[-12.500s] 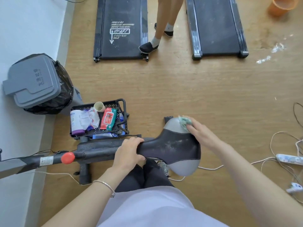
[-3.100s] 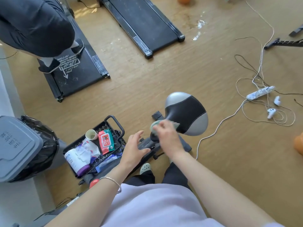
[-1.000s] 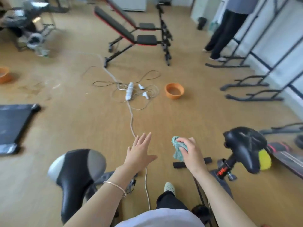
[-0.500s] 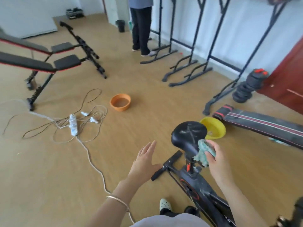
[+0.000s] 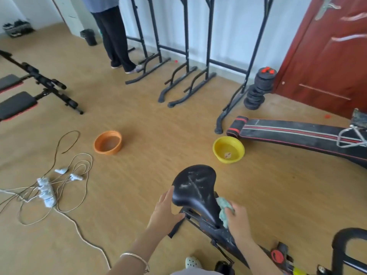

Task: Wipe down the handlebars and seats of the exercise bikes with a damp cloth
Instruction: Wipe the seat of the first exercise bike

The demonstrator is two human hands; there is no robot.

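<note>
Here, the right hand [image 5: 236,217], gripping the cloth [image 5: 223,210], is wiping the seat [image 5: 195,187] at three o'clock, flat left hand [image 5: 164,211] bracing; the dusty top probably comes next.

We see a bright, evenly lit room; the round orange plastic bowl [image 5: 107,142] casts a faint shadow on the tan wooden floor [image 5: 158,120]. Wide-angle bending tilts the dark red door [image 5: 327,46] at right. Detail is soft, even on the black padded bike seat [image 5: 195,187].

An orange basin [image 5: 107,142], a yellow basin [image 5: 228,149], a power strip [image 5: 46,192] with tangled cables and stacked weight plates [image 5: 258,90] are laid on the wooden floor [image 5: 151,120].
</note>
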